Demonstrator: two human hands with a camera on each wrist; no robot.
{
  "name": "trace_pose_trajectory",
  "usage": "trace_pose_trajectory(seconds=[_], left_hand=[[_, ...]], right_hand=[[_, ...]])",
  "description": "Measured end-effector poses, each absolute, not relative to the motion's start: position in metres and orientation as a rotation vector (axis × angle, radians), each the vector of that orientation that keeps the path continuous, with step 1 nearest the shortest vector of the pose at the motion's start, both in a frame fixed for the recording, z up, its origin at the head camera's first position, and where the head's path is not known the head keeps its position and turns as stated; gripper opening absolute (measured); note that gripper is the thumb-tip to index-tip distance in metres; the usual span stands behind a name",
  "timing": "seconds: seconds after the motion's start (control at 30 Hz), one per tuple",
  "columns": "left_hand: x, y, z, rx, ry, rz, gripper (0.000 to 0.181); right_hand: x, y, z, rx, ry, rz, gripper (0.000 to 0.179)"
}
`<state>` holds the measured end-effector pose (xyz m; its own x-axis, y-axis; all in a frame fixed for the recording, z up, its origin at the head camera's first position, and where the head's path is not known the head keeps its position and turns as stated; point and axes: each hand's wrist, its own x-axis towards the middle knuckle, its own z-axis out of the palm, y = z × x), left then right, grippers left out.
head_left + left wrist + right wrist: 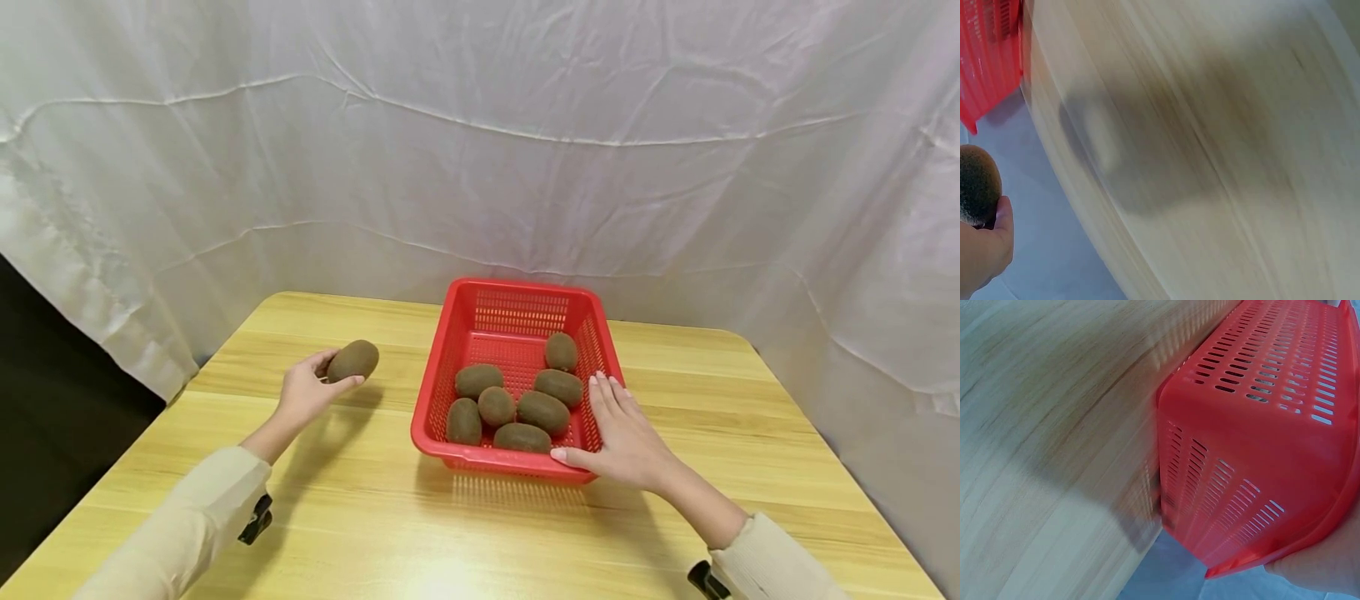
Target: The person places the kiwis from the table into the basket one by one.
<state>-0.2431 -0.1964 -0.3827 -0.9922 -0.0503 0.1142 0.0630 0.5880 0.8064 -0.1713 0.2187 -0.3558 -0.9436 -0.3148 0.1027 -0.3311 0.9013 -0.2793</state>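
Off to the left of the basket, my left hand (303,392) holds a brown fuzzy kiwifruit (354,360) between thumb and fingers, raised over the table. In the left wrist view this kiwifruit (977,184) shows at the left edge with the thumb against it. My right hand (630,437) rests on the near right corner of a red plastic basket (517,461), fingers straight along the right rim and thumb at the front rim. Several kiwifruits (543,413) lie inside, mostly toward the front and right. The right wrist view shows the slotted outer walls of the basket (1260,444).
The basket stands on a light wood-grain table (360,508) with rounded far corners. White cloth (480,167) hangs behind and at both sides. A dark area (52,417) lies beyond the table's left edge. A black strap clip (257,519) sits at the left cuff.
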Motion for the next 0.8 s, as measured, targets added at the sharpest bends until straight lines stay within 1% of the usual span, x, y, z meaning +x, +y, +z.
trace_pose_trajectory(seconds=[0.27, 0.8], left_hand=[[-0.241, -0.184, -0.38, -0.086, -2.664, -1.373, 0.059], [-0.241, -0.171, -0.371, -0.181, -2.622, -1.447, 0.061]], right_hand=[[-0.172, 0.218, -0.357, 0.511, -3.003, 0.449, 0.109], [-0.172, 0.218, -0.355, 0.508, -3.011, 0.443, 0.109]])
